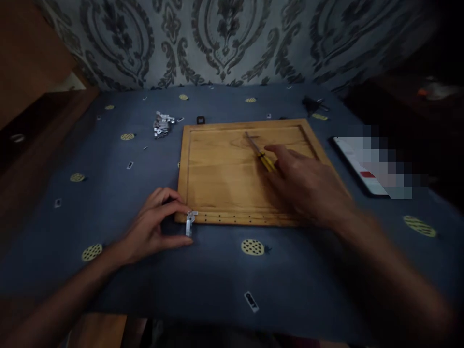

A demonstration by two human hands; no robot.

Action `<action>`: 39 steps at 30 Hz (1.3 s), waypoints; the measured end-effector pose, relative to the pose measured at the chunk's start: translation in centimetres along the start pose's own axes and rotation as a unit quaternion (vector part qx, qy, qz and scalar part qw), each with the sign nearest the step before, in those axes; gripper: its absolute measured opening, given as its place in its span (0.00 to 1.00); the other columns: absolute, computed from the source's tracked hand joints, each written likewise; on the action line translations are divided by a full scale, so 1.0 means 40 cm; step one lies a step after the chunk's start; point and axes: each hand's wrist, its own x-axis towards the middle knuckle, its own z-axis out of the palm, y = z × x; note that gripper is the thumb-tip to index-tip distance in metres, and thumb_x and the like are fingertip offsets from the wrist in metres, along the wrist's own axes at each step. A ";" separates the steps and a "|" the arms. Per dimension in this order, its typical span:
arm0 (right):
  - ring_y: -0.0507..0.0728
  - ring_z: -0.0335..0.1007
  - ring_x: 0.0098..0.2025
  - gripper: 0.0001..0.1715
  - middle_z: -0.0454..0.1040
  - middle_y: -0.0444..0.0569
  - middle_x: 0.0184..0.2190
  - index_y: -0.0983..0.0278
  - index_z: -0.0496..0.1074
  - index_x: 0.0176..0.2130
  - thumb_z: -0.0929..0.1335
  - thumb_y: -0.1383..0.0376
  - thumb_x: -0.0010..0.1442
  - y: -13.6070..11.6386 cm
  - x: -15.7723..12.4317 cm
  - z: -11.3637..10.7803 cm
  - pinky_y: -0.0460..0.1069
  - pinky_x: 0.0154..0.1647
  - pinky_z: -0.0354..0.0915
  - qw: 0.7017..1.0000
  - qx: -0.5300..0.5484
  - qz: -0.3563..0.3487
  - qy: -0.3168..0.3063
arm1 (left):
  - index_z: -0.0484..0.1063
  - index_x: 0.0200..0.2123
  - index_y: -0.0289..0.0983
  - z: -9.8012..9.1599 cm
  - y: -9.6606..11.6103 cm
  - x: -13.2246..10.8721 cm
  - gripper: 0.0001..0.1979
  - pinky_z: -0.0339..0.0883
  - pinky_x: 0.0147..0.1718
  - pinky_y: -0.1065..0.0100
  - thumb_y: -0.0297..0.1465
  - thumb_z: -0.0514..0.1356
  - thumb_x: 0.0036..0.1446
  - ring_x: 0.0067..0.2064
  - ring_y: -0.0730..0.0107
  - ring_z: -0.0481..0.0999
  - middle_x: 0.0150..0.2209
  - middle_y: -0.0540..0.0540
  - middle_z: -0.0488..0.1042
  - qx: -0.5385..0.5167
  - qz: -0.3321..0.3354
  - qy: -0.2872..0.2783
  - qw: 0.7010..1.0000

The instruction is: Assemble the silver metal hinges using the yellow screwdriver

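Fingers (173, 197) of left hand (150, 229) pinch small silver metal bracket (190, 223) at rectangular wooden board (217, 179) corner; blurred right hand (308, 188), half-open, over yellow-handled screwdriver (263, 157), grip unclear.

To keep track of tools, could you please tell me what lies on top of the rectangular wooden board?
A slim yellow-handled screwdriver lies there; the right hand covers its handle end, hiding the board beneath.

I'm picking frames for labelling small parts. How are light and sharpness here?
Head view: dim light, corners falling to black. Head view: the right hand over the screwdriver is smeared by motion blur, the left hand and metal bracket at the corner of the wooden board fairly sharp. Head view: a pixelated patch masks the flat item at right.
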 end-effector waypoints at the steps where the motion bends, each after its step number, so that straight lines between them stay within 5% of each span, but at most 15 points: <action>1: 0.72 0.80 0.44 0.28 0.82 0.62 0.48 0.64 0.69 0.63 0.66 0.64 0.66 0.005 0.003 0.006 0.59 0.38 0.69 1.000 0.006 -0.007 0.004 | 0.78 0.50 0.44 -0.002 0.002 0.003 0.20 0.69 0.50 0.58 0.42 0.74 0.57 0.50 0.59 0.73 0.48 0.47 0.73 -0.003 -0.009 -0.010 1.000; 4: 0.67 0.79 0.40 0.23 0.83 0.58 0.39 0.62 0.75 0.56 0.69 0.67 0.61 0.024 0.016 0.026 0.57 0.37 0.68 0.990 0.090 -0.046 0.098 | 0.78 0.50 0.43 -0.004 0.005 0.008 0.21 0.68 0.51 0.56 0.42 0.75 0.56 0.50 0.59 0.73 0.47 0.46 0.74 -0.012 -0.018 -0.017 1.000; 8: 0.59 0.76 0.34 0.09 0.83 0.53 0.36 0.58 0.81 0.39 0.74 0.68 0.56 0.010 0.019 0.025 0.53 0.30 0.64 0.925 0.294 -0.096 0.221 | 0.77 0.50 0.44 0.002 0.000 0.004 0.22 0.67 0.50 0.57 0.44 0.75 0.56 0.49 0.59 0.73 0.48 0.46 0.74 -0.021 0.003 0.002 1.000; 12: 0.50 0.68 0.25 0.05 0.82 0.46 0.32 0.61 0.82 0.35 0.77 0.70 0.56 -0.074 -0.012 -0.024 0.50 0.28 0.64 0.844 0.470 -0.066 0.248 | 0.77 0.50 0.43 0.002 -0.003 0.002 0.22 0.67 0.50 0.57 0.44 0.74 0.57 0.49 0.60 0.72 0.48 0.46 0.73 -0.021 0.011 0.001 1.000; 15: 0.47 0.68 0.24 0.05 0.80 0.41 0.29 0.61 0.82 0.34 0.78 0.69 0.56 -0.142 -0.039 -0.078 0.48 0.25 0.65 0.801 0.547 -0.110 0.217 | 0.77 0.50 0.42 -0.003 0.000 0.006 0.21 0.67 0.50 0.58 0.44 0.74 0.58 0.49 0.60 0.72 0.48 0.46 0.73 -0.020 0.019 -0.003 1.000; 22: 0.49 0.73 0.29 0.09 0.84 0.39 0.39 0.55 0.83 0.39 0.78 0.69 0.60 -0.198 -0.059 -0.129 0.51 0.38 0.79 0.788 0.570 -0.188 0.138 | 0.78 0.48 0.40 -0.005 0.004 0.011 0.21 0.67 0.50 0.59 0.45 0.74 0.56 0.50 0.59 0.72 0.48 0.45 0.74 -0.009 -0.003 -0.016 1.000; 27: 0.50 0.70 0.25 0.05 0.80 0.42 0.34 0.59 0.80 0.38 0.75 0.70 0.63 -0.213 -0.073 -0.082 0.51 0.24 0.70 0.768 0.586 -0.161 0.202 | 0.78 0.48 0.41 -0.005 0.003 0.012 0.22 0.67 0.48 0.60 0.46 0.75 0.56 0.49 0.59 0.72 0.48 0.45 0.74 -0.007 -0.012 -0.024 1.000; 32: 0.53 0.77 0.31 0.03 0.76 0.42 0.37 0.56 0.72 0.41 0.71 0.64 0.70 -0.231 -0.097 -0.036 0.48 0.22 0.72 0.787 0.539 -0.186 0.236 | 0.78 0.48 0.41 -0.006 0.004 0.012 0.22 0.67 0.49 0.60 0.46 0.74 0.56 0.49 0.59 0.72 0.48 0.45 0.73 -0.008 -0.010 -0.023 1.000; 39: 0.59 0.79 0.32 0.09 0.77 0.47 0.39 0.52 0.69 0.49 0.66 0.53 0.74 -0.231 -0.101 -0.009 0.53 0.24 0.74 0.817 0.512 -0.188 0.185 | 0.78 0.47 0.41 -0.008 0.006 0.014 0.23 0.67 0.49 0.59 0.47 0.75 0.55 0.48 0.59 0.72 0.49 0.45 0.74 -0.002 -0.013 -0.025 1.000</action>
